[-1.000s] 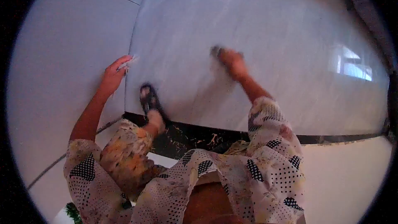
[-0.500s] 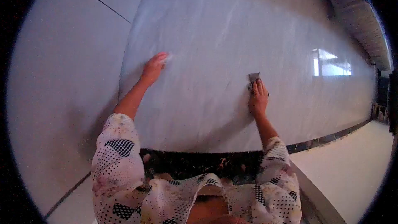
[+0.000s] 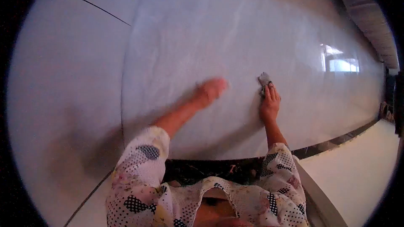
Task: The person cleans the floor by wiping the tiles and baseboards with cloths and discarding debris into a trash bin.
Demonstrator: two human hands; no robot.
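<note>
A grey crumpled cloth lies against the glossy pale surface, its upper end sticking out past my fingertips. My right hand is closed on it and presses it to that surface. My left hand is smeared by motion in the middle of the surface, to the left of the cloth. Its fingers look curled, and a small pale thing shows faintly at their tips, too blurred to name.
A pale panel with a dark seam stands at the left. A dark patterned edge runs along the bottom of the glossy surface. A long ledge borders the upper right. A white flat surface lies at lower right.
My left hand has swept right and downward across the glossy surface. My right hand, with the grey cloth, has shifted slightly right and down. The view has tilted a little.
</note>
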